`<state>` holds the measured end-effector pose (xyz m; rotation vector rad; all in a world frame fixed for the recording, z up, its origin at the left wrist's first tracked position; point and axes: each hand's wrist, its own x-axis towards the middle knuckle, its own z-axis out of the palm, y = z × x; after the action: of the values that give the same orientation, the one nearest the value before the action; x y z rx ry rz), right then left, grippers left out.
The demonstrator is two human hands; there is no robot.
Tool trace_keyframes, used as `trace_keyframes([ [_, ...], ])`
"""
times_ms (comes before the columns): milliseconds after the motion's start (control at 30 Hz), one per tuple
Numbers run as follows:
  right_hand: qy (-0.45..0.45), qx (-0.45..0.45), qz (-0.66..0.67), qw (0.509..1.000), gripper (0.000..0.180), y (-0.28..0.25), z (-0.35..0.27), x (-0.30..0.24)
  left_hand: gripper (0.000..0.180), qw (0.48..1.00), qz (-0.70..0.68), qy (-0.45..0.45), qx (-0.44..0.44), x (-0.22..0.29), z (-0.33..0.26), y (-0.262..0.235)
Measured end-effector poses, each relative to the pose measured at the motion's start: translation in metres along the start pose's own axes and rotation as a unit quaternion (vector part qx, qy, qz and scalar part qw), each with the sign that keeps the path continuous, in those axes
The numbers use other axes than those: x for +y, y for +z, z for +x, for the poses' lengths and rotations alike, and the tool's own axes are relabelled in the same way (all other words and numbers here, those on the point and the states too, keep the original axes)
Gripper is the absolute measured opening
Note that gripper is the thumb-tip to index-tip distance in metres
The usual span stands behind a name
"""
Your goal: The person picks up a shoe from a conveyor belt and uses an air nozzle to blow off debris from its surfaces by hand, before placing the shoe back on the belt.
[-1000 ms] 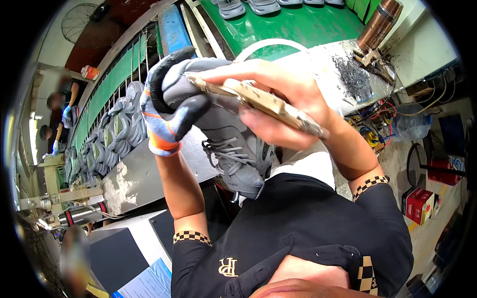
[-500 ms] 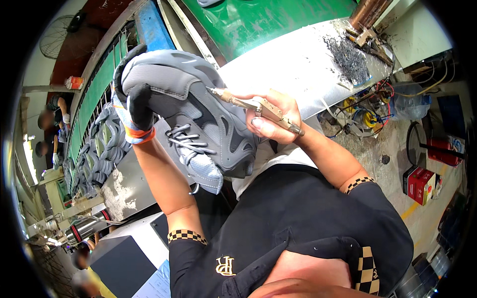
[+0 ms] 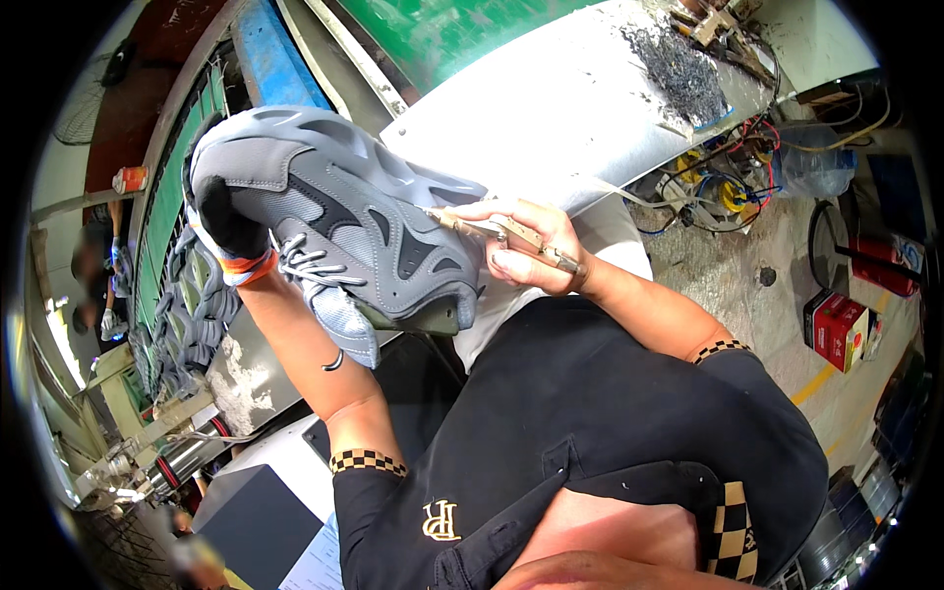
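One chunky grey mesh-and-suede sneaker (image 3: 344, 231) is gripped by the gloved left hand (image 3: 228, 218); one slim, possibly metal tool (image 3: 506, 236) is pinched by the right hand (image 3: 526, 258).

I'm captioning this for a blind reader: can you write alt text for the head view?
A person's gloved left hand holds up a grey sneaker while the bare right hand touches a thin pen-like tool to its side, above a white worktable.

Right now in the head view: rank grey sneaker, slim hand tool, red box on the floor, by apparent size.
1. grey sneaker, largest by far.
2. slim hand tool.
3. red box.
The tool and box rank is unsure: the box lies farther from the camera.
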<state>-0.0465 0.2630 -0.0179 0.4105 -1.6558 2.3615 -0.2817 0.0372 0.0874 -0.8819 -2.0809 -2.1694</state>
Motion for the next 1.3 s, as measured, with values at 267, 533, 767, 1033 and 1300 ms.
trace_keyframes([
  [267, 0.071, 0.012, 0.107, 0.992, 0.049, 0.002, -0.022, 0.001, 0.061, 0.980, -0.109, -0.119, 0.118, -0.037, -0.033, -0.079],
  [533, 0.108, 0.038, 0.133, 0.984, 0.044, 0.011, -0.014, 0.010, 0.057, 0.946, -0.147, -0.196, 0.215, -0.018, -0.127, -0.056],
  [767, 0.128, 0.056, 0.061, 0.988, 0.044, 0.032, 0.011, 0.025, 0.053, 0.857, -0.194, -0.323, 0.351, 0.010, -0.224, -0.057],
  [1033, 0.156, 0.035, -0.004, 0.987, 0.048, 0.039, 0.015, 0.028, 0.064, 0.844, -0.074, -0.448, 0.287, 0.058, -0.284, 0.017],
  [1300, 0.118, 0.042, 0.015, 0.992, 0.046, 0.036, 0.029, 0.034, 0.062, 0.822, -0.184, -0.498, 0.204, 0.064, -0.271, 0.080],
])
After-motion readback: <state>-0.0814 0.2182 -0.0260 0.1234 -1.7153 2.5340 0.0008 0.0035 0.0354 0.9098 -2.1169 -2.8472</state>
